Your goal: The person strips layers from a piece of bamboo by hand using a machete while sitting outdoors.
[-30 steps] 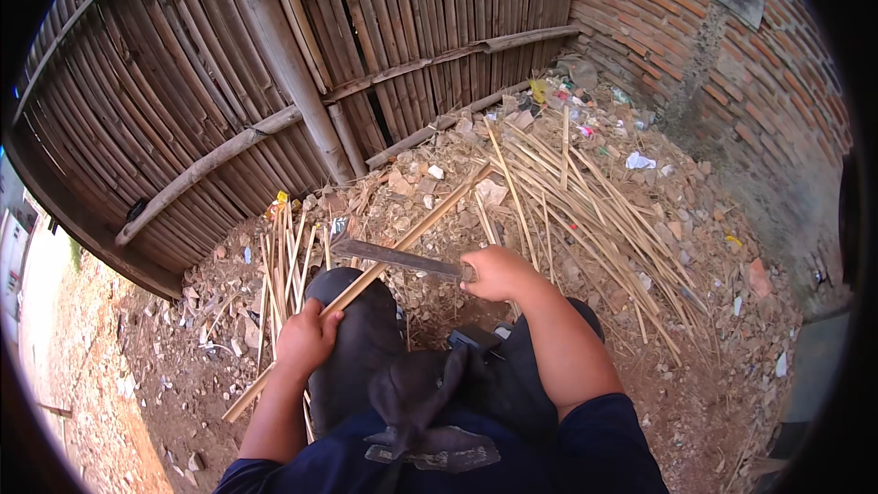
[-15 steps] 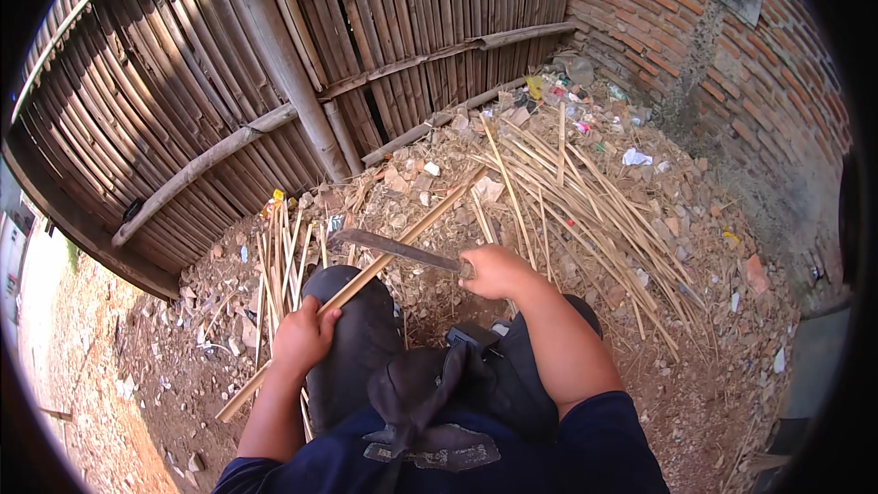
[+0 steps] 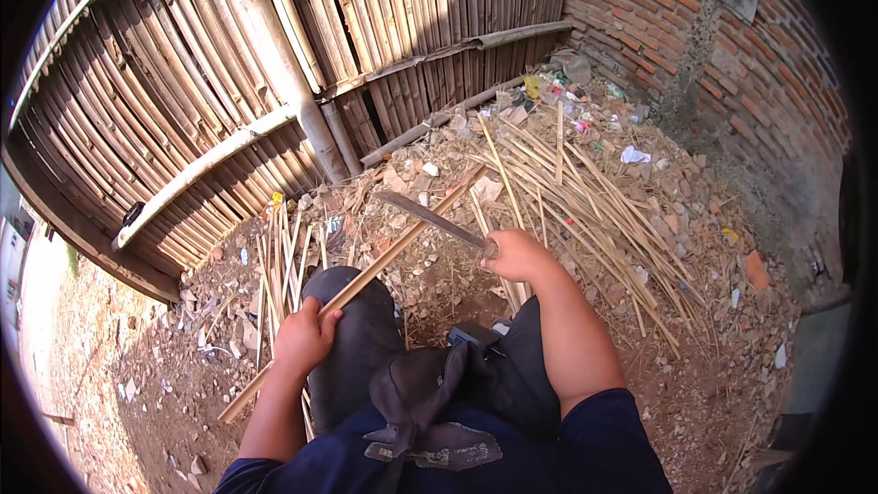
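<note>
My left hand (image 3: 305, 338) is closed round a long split bamboo strip (image 3: 377, 265), beside my left knee. The strip slants from the lower left, across that knee, to the rubble ahead. In my right hand (image 3: 514, 256) is the handle of a machete (image 3: 437, 224). Its dark blade points up and left and crosses the strip well beyond my left hand. Whether the edge bites into the bamboo I cannot tell.
A pile of bamboo strips (image 3: 585, 210) lies ahead to the right. A smaller bundle (image 3: 277, 261) lies left of my knee. Rubble and litter (image 3: 567, 96) cover the ground below a bamboo fence (image 3: 165, 110) and a brick wall (image 3: 732, 110).
My right hand and the machete have moved away from me and to the right, farther along the strip. My left hand stays put. Sunlight on the fence has brightened.
</note>
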Tool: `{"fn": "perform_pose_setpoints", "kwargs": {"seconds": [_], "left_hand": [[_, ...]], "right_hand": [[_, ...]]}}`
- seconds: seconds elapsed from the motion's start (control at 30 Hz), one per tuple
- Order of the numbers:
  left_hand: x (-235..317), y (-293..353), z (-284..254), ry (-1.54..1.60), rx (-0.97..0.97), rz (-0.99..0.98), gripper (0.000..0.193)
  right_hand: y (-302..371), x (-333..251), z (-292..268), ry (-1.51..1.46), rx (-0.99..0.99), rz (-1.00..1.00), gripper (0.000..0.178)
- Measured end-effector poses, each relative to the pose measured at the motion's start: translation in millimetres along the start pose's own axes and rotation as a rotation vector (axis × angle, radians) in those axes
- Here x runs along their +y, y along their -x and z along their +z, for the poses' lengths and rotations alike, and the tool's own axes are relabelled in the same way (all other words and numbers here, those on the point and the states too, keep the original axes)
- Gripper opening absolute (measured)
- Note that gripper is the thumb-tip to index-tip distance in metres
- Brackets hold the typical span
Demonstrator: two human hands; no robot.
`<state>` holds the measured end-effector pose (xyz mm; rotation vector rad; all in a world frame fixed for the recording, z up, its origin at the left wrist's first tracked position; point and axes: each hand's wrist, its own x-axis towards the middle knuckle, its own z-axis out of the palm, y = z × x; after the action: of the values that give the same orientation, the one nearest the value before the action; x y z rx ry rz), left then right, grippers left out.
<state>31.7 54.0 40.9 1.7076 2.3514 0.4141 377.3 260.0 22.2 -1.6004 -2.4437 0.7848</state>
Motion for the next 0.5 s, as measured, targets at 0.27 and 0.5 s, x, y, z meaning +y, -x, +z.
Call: {"fn": "perform_pose_setpoints", "kwargs": {"seconds": [0.27, 0.5], "left_hand": [[-6.4, -1.4, 5.1, 0.013, -0.017, -0.010, 0.040], [-6.2, 0.0, 7.1, 0.001, 0.031, 0.013, 0.041]], "right_hand": [[4.9, -28.4, 17.5, 0.026, -0.139, -0.218, 0.035], [-4.1, 0.1, -4.3, -0.026, -0.051, -0.022, 0.045]]}}
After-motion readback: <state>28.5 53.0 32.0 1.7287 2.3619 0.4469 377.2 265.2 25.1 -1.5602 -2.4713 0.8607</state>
